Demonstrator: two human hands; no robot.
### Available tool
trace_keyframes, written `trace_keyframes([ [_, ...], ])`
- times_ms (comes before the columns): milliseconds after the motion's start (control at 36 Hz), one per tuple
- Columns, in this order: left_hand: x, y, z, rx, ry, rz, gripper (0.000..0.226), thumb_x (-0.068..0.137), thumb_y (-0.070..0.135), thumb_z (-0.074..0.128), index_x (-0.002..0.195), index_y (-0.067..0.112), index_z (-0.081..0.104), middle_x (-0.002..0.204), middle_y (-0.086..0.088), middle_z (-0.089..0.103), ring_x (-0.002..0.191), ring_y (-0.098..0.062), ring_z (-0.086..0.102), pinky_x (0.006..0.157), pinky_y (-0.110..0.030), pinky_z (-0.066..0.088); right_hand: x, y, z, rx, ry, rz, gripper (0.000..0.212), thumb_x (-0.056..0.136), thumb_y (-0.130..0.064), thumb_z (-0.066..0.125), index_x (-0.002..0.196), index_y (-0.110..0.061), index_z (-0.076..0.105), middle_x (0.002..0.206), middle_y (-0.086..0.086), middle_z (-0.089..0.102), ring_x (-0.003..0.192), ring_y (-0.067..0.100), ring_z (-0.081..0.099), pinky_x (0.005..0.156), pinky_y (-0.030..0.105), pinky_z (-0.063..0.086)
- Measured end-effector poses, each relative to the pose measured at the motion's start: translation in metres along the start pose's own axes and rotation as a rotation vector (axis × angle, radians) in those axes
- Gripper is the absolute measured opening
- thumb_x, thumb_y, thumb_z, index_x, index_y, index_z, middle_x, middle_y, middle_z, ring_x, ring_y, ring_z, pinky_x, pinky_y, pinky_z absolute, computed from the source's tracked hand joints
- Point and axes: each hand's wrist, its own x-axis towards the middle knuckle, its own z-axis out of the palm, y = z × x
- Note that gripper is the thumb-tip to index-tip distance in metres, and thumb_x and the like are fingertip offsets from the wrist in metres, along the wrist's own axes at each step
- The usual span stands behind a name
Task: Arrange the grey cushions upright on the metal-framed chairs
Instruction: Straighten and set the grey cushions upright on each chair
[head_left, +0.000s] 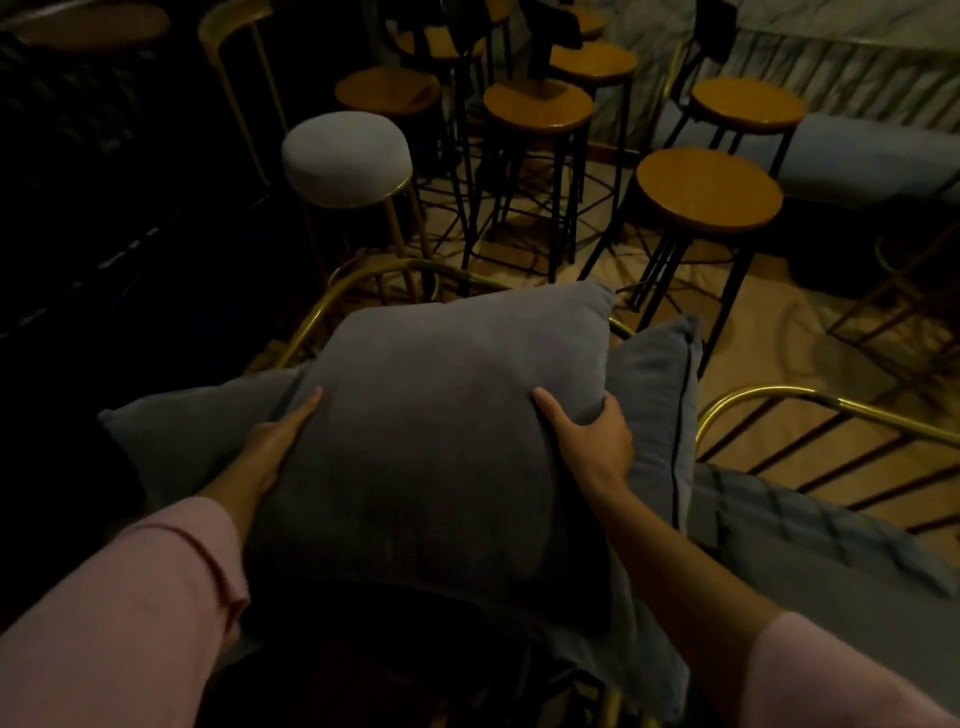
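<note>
Dim room with wooden stools (709, 189) at the far side. Both arms in pink sleeves reach forward. The left hand (275, 441) holds the left edge of the front cushion (441, 467), thumb on its face and other fingers hidden behind. The right hand (592, 441) grips the right edge, fingers (610, 410) curled around it. The cushion stands tilted on the near gold-framed chair (322, 317), between two more grey cushions (654, 415).

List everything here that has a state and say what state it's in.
Front cushion, upright, held at both side edges.
Left hand, against its left edge; grip unclear.
Right hand, gripping its right edge.
Left cushion, tilted, partly hidden behind it.
Right cushion, standing on edge.
Padded stool, standing, seat bare.
Nearest wooden stool, standing, seat bare.
</note>
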Motion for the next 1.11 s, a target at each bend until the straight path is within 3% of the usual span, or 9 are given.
trace_keyframes([
  [139,0.010,0.014,-0.018,-0.095,-0.024,0.058,0.095,0.069,0.079,0.059,0.141,0.019,0.045,0.142,-0.013,0.052,0.126,-0.038,0.051,0.106,-0.051,0.040,-0.007,0.005,-0.030,0.133,-0.016,-0.118,0.078,0.073,-0.058,0.077,0.137,-0.021,0.053,0.129,-0.002,0.063,0.113,0.016,0.060,0.096,0.038,0.052],
  [250,-0.029,0.055,-0.013,-0.147,-0.144,0.192,0.053,0.092,0.067,0.035,0.119,0.026,0.057,0.102,-0.003,0.063,0.098,-0.026,0.058,0.098,-0.040,0.040,-0.016,0.005,-0.053,0.210,0.006,-0.187,0.072,0.077,-0.051,0.077,0.138,-0.023,0.052,0.125,-0.010,0.060,0.100,-0.002,0.058,0.081,0.016,0.048],
  [417,-0.085,0.121,0.002,-0.229,-0.230,0.399,0.038,0.094,0.060,0.038,0.097,0.031,0.062,0.132,0.001,0.056,0.122,-0.019,0.051,0.101,-0.032,0.036,-0.020,-0.012,-0.109,0.378,0.025,-0.227,0.066,0.077,-0.051,0.077,0.133,-0.022,0.058,0.121,-0.008,0.069,0.106,0.005,0.066,0.082,0.023,0.058],
  [500,-0.106,0.151,0.032,-0.236,-0.291,0.447,0.037,0.094,0.060,0.039,0.098,0.033,0.063,0.102,0.012,0.073,0.118,-0.021,0.056,0.099,-0.034,0.039,-0.011,-0.019,-0.152,0.406,0.054,-0.217,0.058,0.079,-0.051,0.075,0.126,-0.020,0.062,0.113,-0.008,0.071,0.099,0.002,0.067,0.069,0.012,0.055],
  [639,-0.153,0.175,0.115,-0.247,-0.470,0.542,0.034,0.093,0.060,0.041,0.101,0.036,0.064,0.101,0.012,0.073,0.096,-0.011,0.064,0.087,-0.035,0.047,0.017,-0.013,-0.248,0.386,0.125,-0.191,0.046,0.080,-0.053,0.073,0.114,-0.024,0.063,0.103,-0.011,0.071,0.091,0.000,0.067,0.065,0.010,0.053],
  [722,-0.190,0.182,0.179,-0.224,-0.553,0.562,0.035,0.095,0.056,0.038,0.099,0.032,0.063,0.090,0.014,0.075,0.091,-0.010,0.063,0.081,-0.030,0.048,0.030,0.003,-0.319,0.378,0.192,-0.172,0.073,0.068,-0.067,0.073,0.122,-0.019,0.064,0.108,-0.007,0.072,0.096,0.008,0.069,0.080,0.026,0.057],
  [861,-0.239,0.188,0.286,-0.200,-0.675,0.569,0.048,0.091,0.052,0.052,0.128,0.021,0.059,0.127,-0.002,0.066,0.104,-0.015,0.069,0.097,-0.038,0.049,0.052,0.037,-0.439,0.299,0.242,-0.094,0.071,0.076,-0.065,0.070,0.129,-0.019,0.057,0.114,-0.005,0.067,0.090,0.008,0.064,0.075,0.024,0.052],
  [1000,-0.288,0.177,0.398,-0.151,-0.816,0.503,0.076,0.070,0.065,0.068,0.133,0.025,0.056,0.127,0.002,0.067,0.116,-0.017,0.063,0.108,-0.040,0.043,0.079,0.082,-0.531,0.307,0.299,0.055,0.096,0.073,-0.072,0.067,0.147,-0.017,0.041,0.145,0.005,0.052,0.124,0.028,0.056,0.085,0.034,0.049],
  [1111,-0.313,0.155,0.480,-0.215,-0.862,0.421,0.056,0.082,0.059,0.060,0.126,0.024,0.060,0.113,0.005,0.074,0.100,-0.013,0.072,0.099,-0.040,0.051,0.102,0.125,-0.580,0.337,0.288,0.057,0.104,0.061,-0.079,0.069,0.143,-0.020,0.045,0.136,-0.002,0.058,0.119,0.020,0.058,0.079,0.029,0.052],
])
